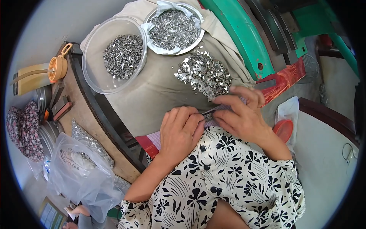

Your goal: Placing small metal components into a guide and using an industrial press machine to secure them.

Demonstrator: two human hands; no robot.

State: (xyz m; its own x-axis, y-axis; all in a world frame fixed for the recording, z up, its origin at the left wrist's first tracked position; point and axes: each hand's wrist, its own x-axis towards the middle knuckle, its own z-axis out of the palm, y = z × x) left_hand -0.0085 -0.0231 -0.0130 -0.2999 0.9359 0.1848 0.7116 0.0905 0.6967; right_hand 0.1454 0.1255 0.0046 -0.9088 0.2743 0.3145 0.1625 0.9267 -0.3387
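Close to my body, my left hand [180,129] is closed, its thumb and fingers pinching a small dark metal piece [207,115] over a checked purple cloth [154,139]. Just to the right, my right hand [242,111] has its fingers bent and apart. One fingertip reaches the near edge of a heap of small flat shiny metal pieces [204,73], and lower digits are beside the dark piece. Whether a tiny part lies under the right fingertips is hidden.
Behind the heap stand a clear plastic tub [88,68] of small metal parts and a lined metal bowl [199,37] of thin metal pins. A green machine frame [244,36] borders the right. Plastic bags [87,181] and an orange-lidded container [58,68] are left.
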